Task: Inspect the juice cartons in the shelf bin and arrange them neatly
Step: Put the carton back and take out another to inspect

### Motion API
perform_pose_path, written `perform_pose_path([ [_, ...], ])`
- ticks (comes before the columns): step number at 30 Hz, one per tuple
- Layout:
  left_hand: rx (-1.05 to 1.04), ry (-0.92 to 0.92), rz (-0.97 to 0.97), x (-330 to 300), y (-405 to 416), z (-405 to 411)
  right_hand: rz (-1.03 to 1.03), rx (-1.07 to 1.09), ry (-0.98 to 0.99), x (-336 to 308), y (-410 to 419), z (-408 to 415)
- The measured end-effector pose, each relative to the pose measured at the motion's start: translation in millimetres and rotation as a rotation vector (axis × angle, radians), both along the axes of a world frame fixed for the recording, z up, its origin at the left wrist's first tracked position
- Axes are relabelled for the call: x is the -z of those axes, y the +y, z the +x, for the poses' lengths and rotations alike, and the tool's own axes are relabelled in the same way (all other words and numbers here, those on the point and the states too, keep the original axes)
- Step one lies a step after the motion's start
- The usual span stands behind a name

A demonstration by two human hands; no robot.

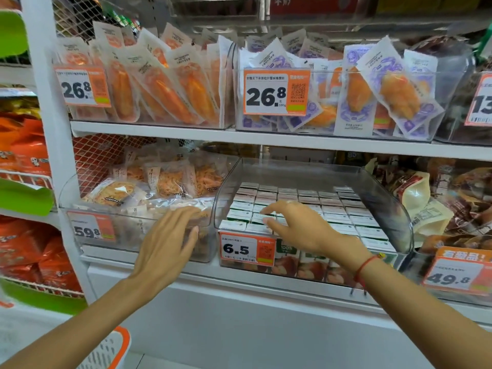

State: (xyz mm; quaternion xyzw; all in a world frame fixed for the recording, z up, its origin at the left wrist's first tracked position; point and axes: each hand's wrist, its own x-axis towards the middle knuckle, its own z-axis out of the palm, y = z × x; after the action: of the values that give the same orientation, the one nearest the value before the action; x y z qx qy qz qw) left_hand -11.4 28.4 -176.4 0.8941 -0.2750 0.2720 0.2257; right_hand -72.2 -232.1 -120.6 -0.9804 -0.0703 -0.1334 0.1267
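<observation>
The right hand (pixel 298 225) reaches into the clear bin (pixel 394 214), fingers bent over the juice cartons (pixel 335 209); I cannot tell if it pinches one. The left hand (pixel 167 243) is spread flat.

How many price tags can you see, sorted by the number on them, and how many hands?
Tags reading 26.8: 2
Tag reading 59.8: 1
Tag reading 6.5: 1
Tag reading 49.8: 1
Tag cut off at the right edge: 1
Hands, left hand and right hand: 2
Total: 8

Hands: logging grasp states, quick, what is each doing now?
Left hand: open, holding nothing, in front of the snack bin.
Right hand: open, fingers spread over the cartons.
</observation>
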Motion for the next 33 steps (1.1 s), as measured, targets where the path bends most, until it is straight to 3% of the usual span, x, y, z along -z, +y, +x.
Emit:
perform_pose_path([
  [4,0.019,-0.060,0.119,12,9,2,-0.055,-0.094,0.131,-17,19,49],
  [12,0.079,-0.003,0.042,15,10,4,-0.343,-0.070,0.303,-28,29,93],
  [20,0.076,-0.013,0.083,14,14,3,-0.400,-0.023,0.384,-33,37,101],
  [25,0.071,0.004,0.066,12,13,3,-0.142,-0.076,0.286,-46,34,82],
  [30,0.057,0.071,0.107,1,10,0,0.154,-0.128,-0.106,-51,36,33],
  [33,0.041,0.108,0.100,-12,8,-9,0.312,-0.139,-0.244,-48,38,-4],
])
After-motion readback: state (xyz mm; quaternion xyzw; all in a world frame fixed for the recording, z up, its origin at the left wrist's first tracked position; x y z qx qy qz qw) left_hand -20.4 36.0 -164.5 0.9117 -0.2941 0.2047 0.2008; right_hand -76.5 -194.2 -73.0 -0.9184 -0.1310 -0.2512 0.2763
